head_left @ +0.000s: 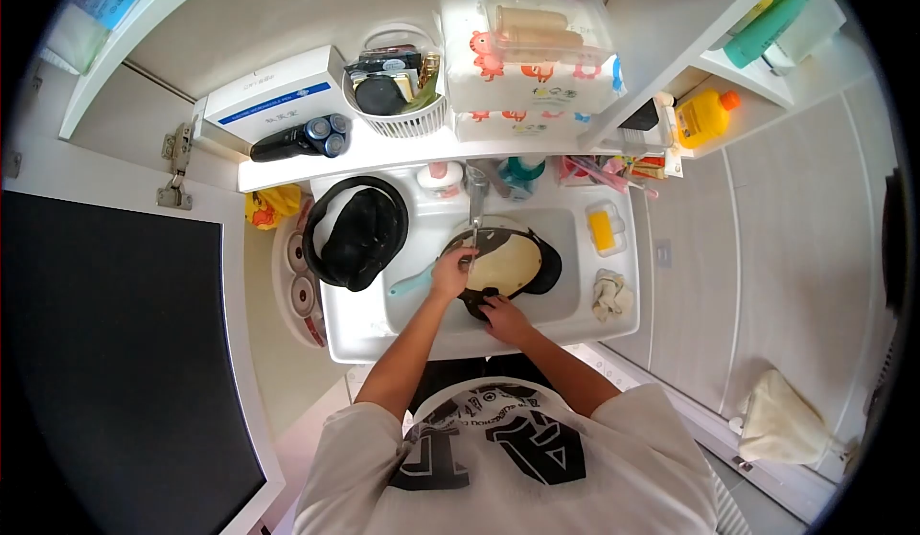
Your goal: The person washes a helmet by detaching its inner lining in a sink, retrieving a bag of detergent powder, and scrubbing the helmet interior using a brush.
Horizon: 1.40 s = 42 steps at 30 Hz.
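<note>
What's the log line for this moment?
left hand: by faucet; right hand: on helmet edge; helmet: in sink; black piece: left ledge

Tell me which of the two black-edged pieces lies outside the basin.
The round black piece on the sink's left side; the cream-centred piece lies in the basin.

Helmet (508, 267), one: cream face uppermost, dark patch, black peak at right; lies in the basin (567, 307). Handle (410, 284), one: pale blue, slants at the helmet's left.

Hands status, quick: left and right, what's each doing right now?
Left hand: at the helmet edge, below the tap; open or closed, can't tell.
Right hand: on the helmet's near black part; grip can't be told.
</note>
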### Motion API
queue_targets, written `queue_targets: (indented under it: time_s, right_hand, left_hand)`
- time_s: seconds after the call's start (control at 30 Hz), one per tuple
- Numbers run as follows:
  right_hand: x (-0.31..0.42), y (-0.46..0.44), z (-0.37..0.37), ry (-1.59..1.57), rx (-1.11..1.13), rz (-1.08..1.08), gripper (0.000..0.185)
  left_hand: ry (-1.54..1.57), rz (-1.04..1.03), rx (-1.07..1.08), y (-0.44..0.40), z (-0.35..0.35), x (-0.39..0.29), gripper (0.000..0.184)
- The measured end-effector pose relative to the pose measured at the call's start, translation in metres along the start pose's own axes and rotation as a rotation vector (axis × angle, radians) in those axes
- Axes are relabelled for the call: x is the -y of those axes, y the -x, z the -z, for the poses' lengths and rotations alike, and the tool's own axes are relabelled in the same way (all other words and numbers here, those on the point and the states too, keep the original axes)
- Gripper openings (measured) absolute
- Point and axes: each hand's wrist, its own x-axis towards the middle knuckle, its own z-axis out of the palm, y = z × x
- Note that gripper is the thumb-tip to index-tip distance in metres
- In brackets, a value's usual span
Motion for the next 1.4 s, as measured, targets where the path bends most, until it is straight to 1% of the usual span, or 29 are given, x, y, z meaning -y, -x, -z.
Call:
queue_targets:
  time_s: [0.03,0.13,0.17,0.2,0.3,0.33,0.4,0.43,0.47,0.5,0.57,0.67,0.7,0.77,0.8,0.9,0.93,1.03,1.13,1.23,1.27,1.33,1.4]
  right_hand:
    - [-0.003,-0.001,-0.004,0.012,-0.023,0.005,0.035]
    - [-0.002,-0.007,0.006,-0.12,-0.032,-0.132,0.023]
    - [-0.002,-0.007,0.013,-0.18,-0.085,-0.157,0.022]
    - [-0.002,-0.009,0.021,-0.239,-0.138,-0.181,0.021]
    - [0.001,-0.018,0.039,-0.473,-0.237,-0.308,0.027]
    - [0.001,-0.022,0.043,-0.561,-0.259,-0.362,0.029]
    - [0.002,-0.034,0.047,-0.624,-0.364,-0.365,0.031]
    - [0.003,-0.041,0.05,-0.656,-0.417,-0.366,0.032]
    - [0.001,-0.043,0.056,-0.735,-0.383,-0.389,0.031]
    - [0.002,-0.048,0.059,-0.85,-0.358,-0.461,0.03]
    - [0.002,-0.058,0.063,-1.077,-0.3,-0.604,0.028]
    - [-0.006,-0.077,0.066,-1.221,-0.243,-0.844,0.026]
    - [-0.008,-0.083,0.068,-1.185,-0.272,-0.798,0.028]
    - [-0.014,-0.097,0.072,-1.112,-0.331,-0.707,0.03]
    - [-0.002,-0.102,0.087,-1.078,-0.385,-0.724,0.033]
    - [-0.015,-0.117,0.091,-1.013,-0.309,-0.671,0.033]
    - [-0.014,-0.124,0.088,-1.098,-0.355,-0.699,0.031]
    - [-0.005,-0.12,0.1,-0.921,-0.173,-0.394,0.032]
    - [-0.004,-0.118,0.079,-0.936,-0.193,-0.265,0.035]
    - [-0.002,-0.121,0.085,-0.545,-0.193,-0.345,0.036]
    - [0.001,-0.124,0.086,-0.517,-0.198,-0.361,0.037]
    - [-0.003,-0.13,0.078,-0.459,-0.211,-0.398,0.039]
    - [-0.008,-0.136,0.07,-0.399,-0.225,-0.422,0.043]
  left_hand:
    - [-0.054,-0.027,-0.008,-0.001,0.0,0.006,0.039]
    - [-0.165,-0.085,0.004,0.001,0.006,0.008,0.052]
    - [-0.192,-0.1,0.016,0.003,0.009,0.005,0.057]
    - [-0.296,-0.047,0.111,0.002,0.016,0.004,0.065]
    - [-0.221,0.013,0.229,0.008,0.024,-0.005,0.058]
    - [-0.211,0.018,0.282,0.009,0.026,-0.004,0.053]
    - [-0.189,0.026,0.387,0.01,0.03,-0.009,0.044]
    - [-0.176,0.057,0.407,0.01,0.032,-0.014,0.041]
    - [-0.163,0.09,0.427,0.01,0.033,-0.019,0.038]
    - [-0.15,0.123,0.446,0.01,0.035,-0.023,0.037]
    - [-0.133,0.126,0.416,0.01,0.028,-0.009,0.034]
    - [-0.15,0.184,0.345,0.008,0.025,-0.009,0.029]
    - [-0.165,0.212,0.316,0.006,0.024,-0.012,0.028]
    - [-0.175,0.163,0.163,0.002,0.02,-0.017,0.028]
    - [-0.18,0.138,0.087,0.0,0.017,-0.019,0.028]
    - [-0.28,0.011,-0.151,-0.009,0.008,-0.01,0.028]
    - [-0.304,0.116,-0.145,-0.011,0.007,-0.008,0.03]
    - [-0.285,0.198,-0.184,-0.011,0.01,-0.008,0.032]
    - [-0.317,0.275,-0.174,-0.009,0.012,-0.008,0.031]
    - [-0.27,0.177,-0.157,-0.008,0.014,-0.001,0.03]
    - [-0.234,0.179,-0.132,-0.003,0.013,0.002,0.035]
    - [-0.16,0.18,-0.081,0.007,0.019,-0.024,0.047]
    - [-0.178,0.008,0.033,0.013,0.023,-0.026,0.058]
